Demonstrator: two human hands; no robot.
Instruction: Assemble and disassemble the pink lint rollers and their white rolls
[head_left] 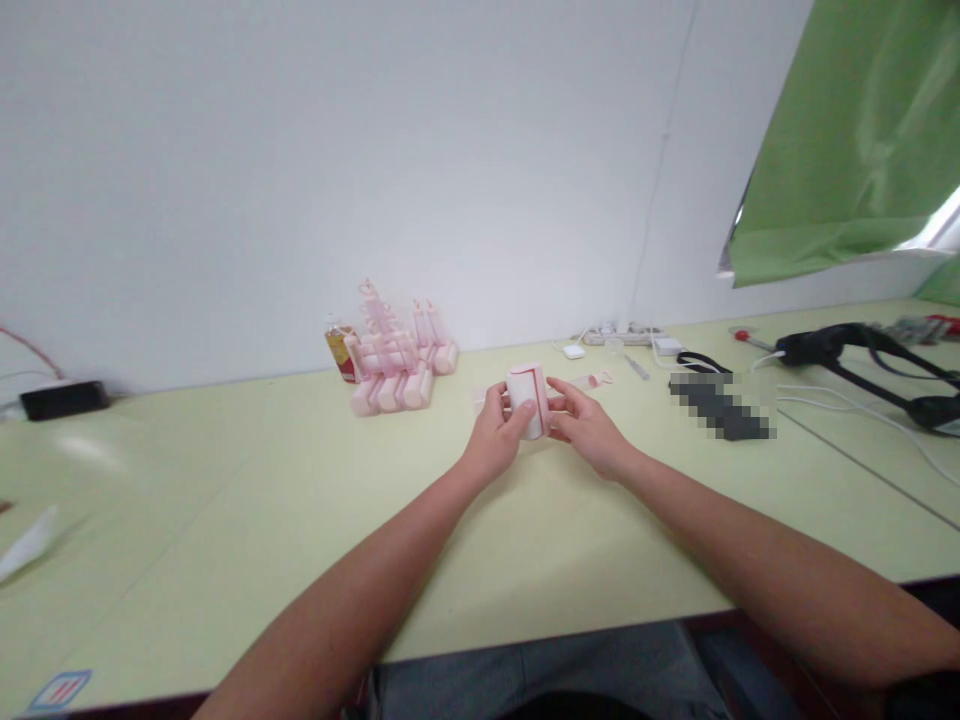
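A small white container with a pink side and a red line down it [527, 402] is held upright above the table, between both hands. My left hand [495, 432] grips its left side, with the thumb across the front and the fingers behind. At the right edge, my right hand [589, 430] has its fingertips against the pink side, the thumb partly hidden. Behind the right hand lies a clear tube with a pink end [592, 381]. Several pink-and-white pieces with upright clear pink tubes [391, 385] stand in a cluster to the left.
The pale green table [285, 520] meets a white wall. A bottle with a yellow-red label [341, 348] stands behind the cluster. At the back right are a power strip [622, 335], cables and a black frame-like device [847, 350]. A black box [65, 400] sits far left.
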